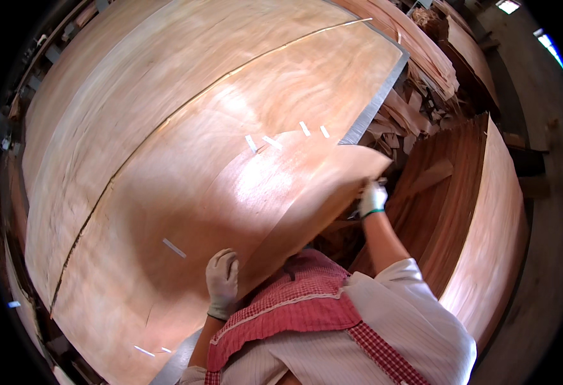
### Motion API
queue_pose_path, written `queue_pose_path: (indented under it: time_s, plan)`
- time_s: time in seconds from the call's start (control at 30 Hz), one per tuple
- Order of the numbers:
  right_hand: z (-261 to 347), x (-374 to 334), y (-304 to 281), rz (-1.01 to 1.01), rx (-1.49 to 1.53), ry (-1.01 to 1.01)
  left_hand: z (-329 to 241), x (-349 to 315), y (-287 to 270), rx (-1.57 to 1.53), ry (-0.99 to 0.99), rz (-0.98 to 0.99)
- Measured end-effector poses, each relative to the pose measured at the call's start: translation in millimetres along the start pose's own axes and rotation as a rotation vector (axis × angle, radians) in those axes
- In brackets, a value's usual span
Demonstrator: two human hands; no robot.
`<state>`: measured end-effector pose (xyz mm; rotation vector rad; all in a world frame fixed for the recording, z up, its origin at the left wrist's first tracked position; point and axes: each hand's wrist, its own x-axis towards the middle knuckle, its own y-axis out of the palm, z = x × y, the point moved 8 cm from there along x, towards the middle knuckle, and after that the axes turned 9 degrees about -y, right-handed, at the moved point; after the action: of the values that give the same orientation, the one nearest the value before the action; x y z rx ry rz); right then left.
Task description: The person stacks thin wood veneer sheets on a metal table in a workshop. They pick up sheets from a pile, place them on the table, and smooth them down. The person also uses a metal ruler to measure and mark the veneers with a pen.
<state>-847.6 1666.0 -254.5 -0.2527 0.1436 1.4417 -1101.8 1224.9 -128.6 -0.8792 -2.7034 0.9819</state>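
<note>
A thin, pale wood veneer sheet [316,192] lies curved upward along its near right edge. My right hand [374,197], in a white glove with a green cuff, is closed at the raised corner of this sheet; motion blurs its fingers. Over the near edge of the wide veneer surface, my left hand [222,276] is gloved too, its fingers curled in; whatever it may hold is hidden. Short white tape strips [250,144] stick to the veneer, several near the middle and another strip [174,248] beyond my left hand.
A long dark seam [166,122] crosses the veneer. Grey metal edging [377,102] shows at its right side. To the right stands a tall stack of veneer sheets [451,192], with torn veneer scraps [403,115] behind it. More layered sheets [416,38] lie at the far right.
</note>
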Motion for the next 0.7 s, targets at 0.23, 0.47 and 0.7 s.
queue_pose_path:
  time_s: [0.23, 0.47, 0.7]
  plan:
    - [258.1, 87.2, -187.2, -0.443, -0.104, -0.953, 12.0, -4.3, 2.2, -0.033, 0.017, 0.100]
    - [312.8, 26.1, -150.4, -0.258, -0.670, -1.421, -47.0, 15.0, 54.7, 0.049, 0.277, 0.239]
    - [222.2, 82.9, -141.8, 0.203, -0.463, -0.754, -151.3, 47.3, 203.3, -0.689, -0.159, 0.670]
